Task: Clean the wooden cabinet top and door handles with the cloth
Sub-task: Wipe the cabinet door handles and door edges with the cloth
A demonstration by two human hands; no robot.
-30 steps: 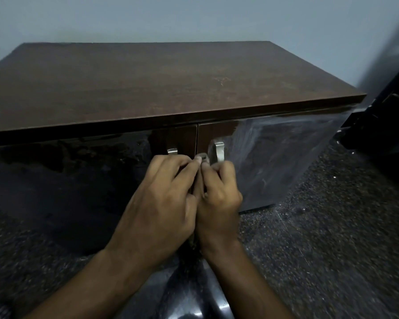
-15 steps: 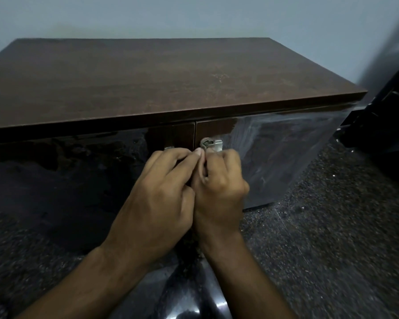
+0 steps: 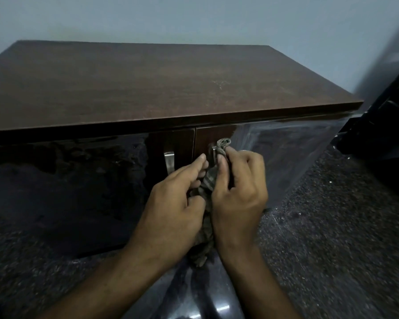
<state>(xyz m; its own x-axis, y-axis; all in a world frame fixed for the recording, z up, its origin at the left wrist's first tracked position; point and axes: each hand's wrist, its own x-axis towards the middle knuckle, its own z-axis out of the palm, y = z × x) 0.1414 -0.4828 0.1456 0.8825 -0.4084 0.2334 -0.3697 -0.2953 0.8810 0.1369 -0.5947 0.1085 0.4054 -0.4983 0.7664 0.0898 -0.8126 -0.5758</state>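
A low cabinet with a dark wooden top point(image 3: 148, 88) and two glossy black doors stands in front of me. A grey-brown cloth point(image 3: 209, 180) is wrapped around the right door's metal handle point(image 3: 213, 150), its top bunched above my fingers and its tail hanging down between my wrists. My right hand point(image 3: 238, 192) grips the cloth against that handle. My left hand point(image 3: 174, 203) pinches the cloth just to the left of it. The left door's metal handle point(image 3: 169, 162) is bare and in plain sight.
A pale wall rises behind the cabinet. Dark speckled floor point(image 3: 332, 226) spreads to the right and below. A black object point(image 3: 382, 125) stands at the right edge, close to the cabinet's corner. The right door point(image 3: 286, 153) shows a streaky sheen.
My hands have parted a little and shifted right. The left handle, covered before, now shows. The cloth has slid up the right handle and is more visible.
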